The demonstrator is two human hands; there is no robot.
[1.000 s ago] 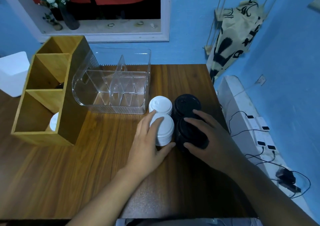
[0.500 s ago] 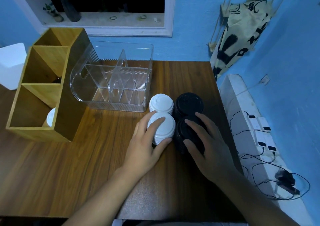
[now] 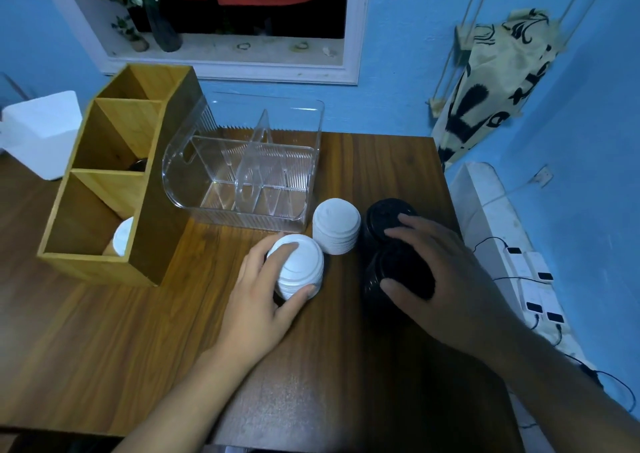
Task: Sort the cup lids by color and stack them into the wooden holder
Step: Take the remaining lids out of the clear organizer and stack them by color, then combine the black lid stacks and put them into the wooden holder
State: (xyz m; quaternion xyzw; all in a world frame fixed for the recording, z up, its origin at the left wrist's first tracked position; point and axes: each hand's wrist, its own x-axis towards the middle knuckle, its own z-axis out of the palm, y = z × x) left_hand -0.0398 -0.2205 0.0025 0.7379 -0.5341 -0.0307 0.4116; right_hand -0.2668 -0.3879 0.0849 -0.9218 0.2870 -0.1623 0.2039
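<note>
My left hand [image 3: 263, 300] grips a stack of white lids [image 3: 299, 265], slightly tilted, left of a second white stack [image 3: 336, 225] on the table. My right hand [image 3: 440, 272] curls over a stack of black lids [image 3: 398, 272]; another black stack [image 3: 384, 215] stands just behind it, under my fingertips. The wooden holder [image 3: 104, 182] lies at the left with three compartments. White lids [image 3: 123, 237] show in its nearest compartment and something dark [image 3: 138, 165] in the middle one.
A clear plastic organiser [image 3: 249, 175] sits behind the lids beside the holder. A white box [image 3: 41, 130] is at the far left. The table's right edge [image 3: 446, 189] is close to the black stacks; power strips and cables [image 3: 533, 279] lie on the floor beyond.
My left hand has pulled its white stack leftward, away from the black lids and the other white stack. My right hand has settled further over the near black stack.
</note>
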